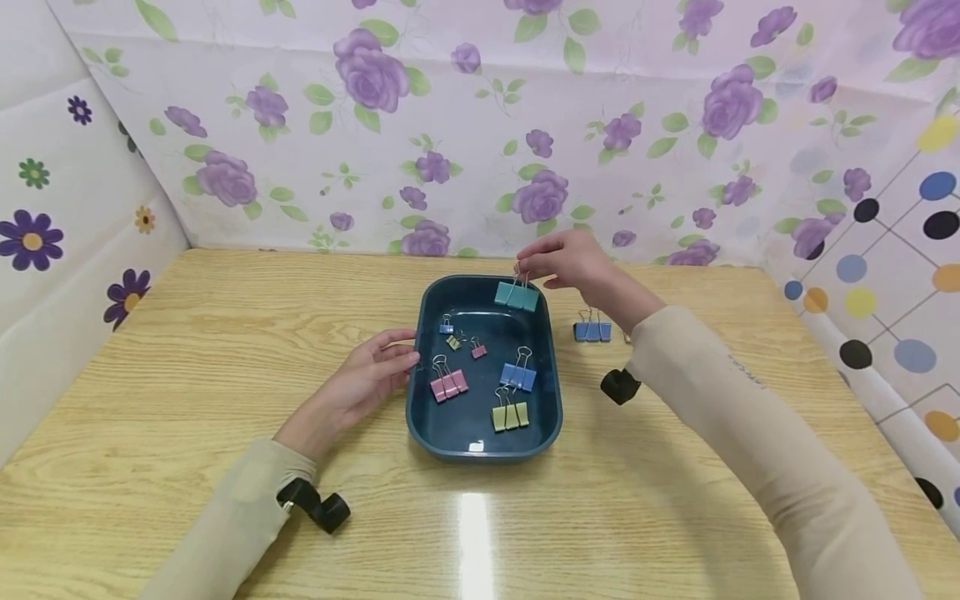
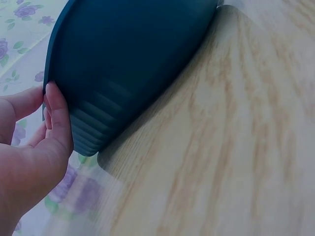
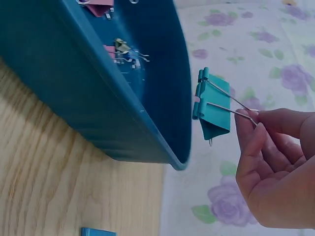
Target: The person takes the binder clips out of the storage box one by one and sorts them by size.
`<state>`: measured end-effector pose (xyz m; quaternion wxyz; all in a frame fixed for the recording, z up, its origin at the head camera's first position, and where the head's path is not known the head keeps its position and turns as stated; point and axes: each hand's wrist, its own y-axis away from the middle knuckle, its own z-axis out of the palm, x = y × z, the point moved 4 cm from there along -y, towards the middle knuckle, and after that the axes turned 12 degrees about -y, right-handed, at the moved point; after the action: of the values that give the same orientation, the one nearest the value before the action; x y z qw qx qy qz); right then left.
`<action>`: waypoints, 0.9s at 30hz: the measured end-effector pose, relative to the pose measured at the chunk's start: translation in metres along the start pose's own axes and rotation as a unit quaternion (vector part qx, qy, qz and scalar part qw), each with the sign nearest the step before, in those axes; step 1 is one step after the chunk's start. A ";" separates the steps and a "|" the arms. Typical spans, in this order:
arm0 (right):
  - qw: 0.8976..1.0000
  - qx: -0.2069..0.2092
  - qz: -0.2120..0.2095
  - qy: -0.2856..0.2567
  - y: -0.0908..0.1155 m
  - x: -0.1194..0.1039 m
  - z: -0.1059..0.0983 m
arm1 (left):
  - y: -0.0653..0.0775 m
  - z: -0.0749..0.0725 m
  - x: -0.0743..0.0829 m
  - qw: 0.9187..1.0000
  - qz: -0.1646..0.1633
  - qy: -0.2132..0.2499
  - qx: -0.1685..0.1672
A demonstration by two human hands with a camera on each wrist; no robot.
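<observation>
Left hand grips the left rim of the tray. Right hand pinches the teal clip by its handles, over the far right corner. Open tray floor extends near left.

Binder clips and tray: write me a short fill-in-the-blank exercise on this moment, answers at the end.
1. The right hand pinches the teal binder clip by its wire ____.
2. The hand at the rim of the tray is the person's ____ one.
3. The leftmost large clip inside the tray is coloured ____.
4. The large clip nearest the person is coloured ____.
Missing words: handles; left; pink; yellow.
</observation>
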<state>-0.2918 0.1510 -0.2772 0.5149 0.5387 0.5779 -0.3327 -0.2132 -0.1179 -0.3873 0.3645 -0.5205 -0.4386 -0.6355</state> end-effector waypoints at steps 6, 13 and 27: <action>0.999 -0.004 -0.011 -0.033 0.008 -0.002 -0.018 | 0.001 -0.001 0.000 1.000 0.000 0.001 0.002; 0.998 0.014 -0.038 -0.052 0.023 -0.003 -0.036 | 0.002 -0.001 0.000 1.000 -0.003 -0.002 0.005; 0.999 0.017 -0.034 -0.039 0.042 0.027 -0.074 | 0.000 0.000 0.000 1.000 -0.003 -0.002 0.006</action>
<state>-0.2660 0.2362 -0.2772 0.5164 0.5142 0.5697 -0.3801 -0.2130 -0.1176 -0.3877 0.3648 -0.5179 -0.4445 -0.6332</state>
